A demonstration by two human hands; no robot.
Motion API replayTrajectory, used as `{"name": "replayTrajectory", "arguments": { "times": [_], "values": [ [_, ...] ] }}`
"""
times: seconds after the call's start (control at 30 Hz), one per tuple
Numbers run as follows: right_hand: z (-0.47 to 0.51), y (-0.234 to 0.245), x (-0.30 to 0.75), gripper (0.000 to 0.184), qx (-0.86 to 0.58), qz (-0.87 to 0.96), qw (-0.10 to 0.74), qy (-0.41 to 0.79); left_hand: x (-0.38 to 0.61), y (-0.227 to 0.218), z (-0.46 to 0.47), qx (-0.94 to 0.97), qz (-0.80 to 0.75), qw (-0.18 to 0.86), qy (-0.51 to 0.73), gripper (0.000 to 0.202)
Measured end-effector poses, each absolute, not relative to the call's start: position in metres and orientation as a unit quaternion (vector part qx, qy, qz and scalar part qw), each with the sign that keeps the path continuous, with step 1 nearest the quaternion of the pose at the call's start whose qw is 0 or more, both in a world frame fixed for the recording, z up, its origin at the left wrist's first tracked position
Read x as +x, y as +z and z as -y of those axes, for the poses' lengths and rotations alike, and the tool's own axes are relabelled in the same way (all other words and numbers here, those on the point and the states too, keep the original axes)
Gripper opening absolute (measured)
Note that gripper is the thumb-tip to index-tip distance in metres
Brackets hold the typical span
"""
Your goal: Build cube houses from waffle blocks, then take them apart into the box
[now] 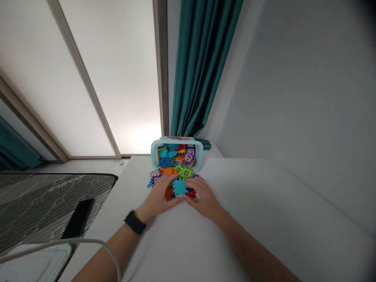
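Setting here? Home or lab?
Probably a home bedroom, not a lab: a teal curtain hangs beside frosted glass panels, and a dark striped mattress with a black smartphone lying on it sits left of the white surface.

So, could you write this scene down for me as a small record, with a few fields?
Left hand: on a cyan gear-edged plastic building piece
Right hand: against that piece's right side
Container: light-blue plastic bin lying on its side, packed with multicoloured pieces
Left wrist: black wristwatch
Surface: white tabletop
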State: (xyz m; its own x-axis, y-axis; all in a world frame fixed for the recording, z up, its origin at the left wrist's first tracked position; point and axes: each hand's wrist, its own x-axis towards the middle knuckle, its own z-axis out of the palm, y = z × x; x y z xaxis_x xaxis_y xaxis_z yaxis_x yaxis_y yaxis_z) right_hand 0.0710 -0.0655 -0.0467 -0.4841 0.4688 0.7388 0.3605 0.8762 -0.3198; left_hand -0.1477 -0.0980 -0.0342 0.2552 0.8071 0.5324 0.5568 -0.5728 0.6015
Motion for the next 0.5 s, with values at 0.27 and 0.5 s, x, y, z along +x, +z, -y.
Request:
{"name": "replayTrajectory", "arguments": {
  "times": [0.27,0.5],
  "values": [
    [0.068,-0.047,0.07,0.032,-0.252,0.855,0.45,0.051,-0.157,-0.038,0.097,0.806,-0.435,0.014,0.402,0.049],
    [0.067,-0.045,0.074,0.042,-0.272,0.856,0.429,0.095,-0.16,-0.041,0.095,0.802,-0.43,0.022,0.414,0.044]
  ]
}}
